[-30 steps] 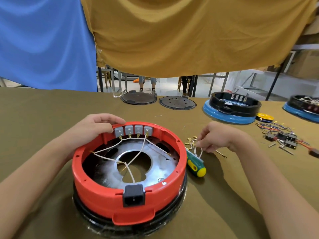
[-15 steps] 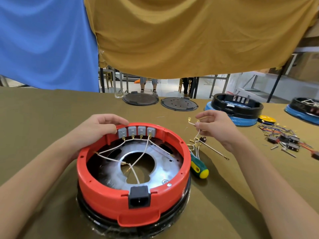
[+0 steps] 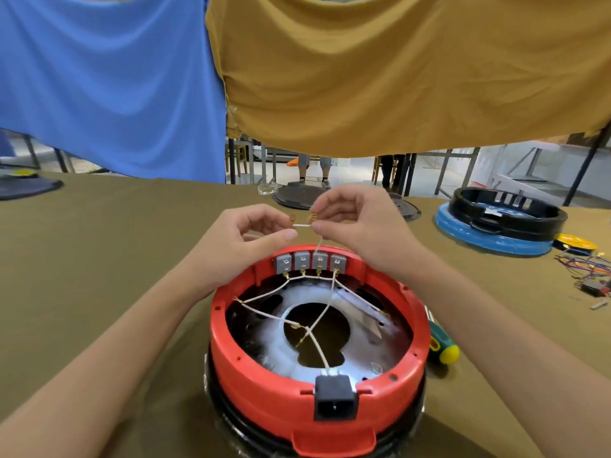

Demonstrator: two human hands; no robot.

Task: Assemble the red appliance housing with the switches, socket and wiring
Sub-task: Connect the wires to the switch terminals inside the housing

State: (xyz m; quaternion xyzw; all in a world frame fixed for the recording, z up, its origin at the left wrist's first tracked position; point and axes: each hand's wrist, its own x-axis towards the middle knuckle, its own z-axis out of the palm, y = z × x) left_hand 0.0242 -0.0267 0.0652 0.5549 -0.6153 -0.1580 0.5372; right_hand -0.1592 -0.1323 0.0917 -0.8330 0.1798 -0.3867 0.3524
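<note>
screwdriver (image 3: pixel 443 347): green and yellow, lying toward the table's right edge
blue cloth (image 3: pixel 109 84): hanging beyond the far edge
mustard cloth (image 3: pixel 396 71): hanging beside it

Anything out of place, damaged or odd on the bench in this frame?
Nothing looks damaged or spilled. The red housing sits level, its four grey switches in a row and wired. Both hands hold a short white wire above them. Loose coloured wires are scattered at the right.

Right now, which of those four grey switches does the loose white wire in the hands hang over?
The third grey switch from the left: the white wire pinched by both hands dangles down to its top.
</note>
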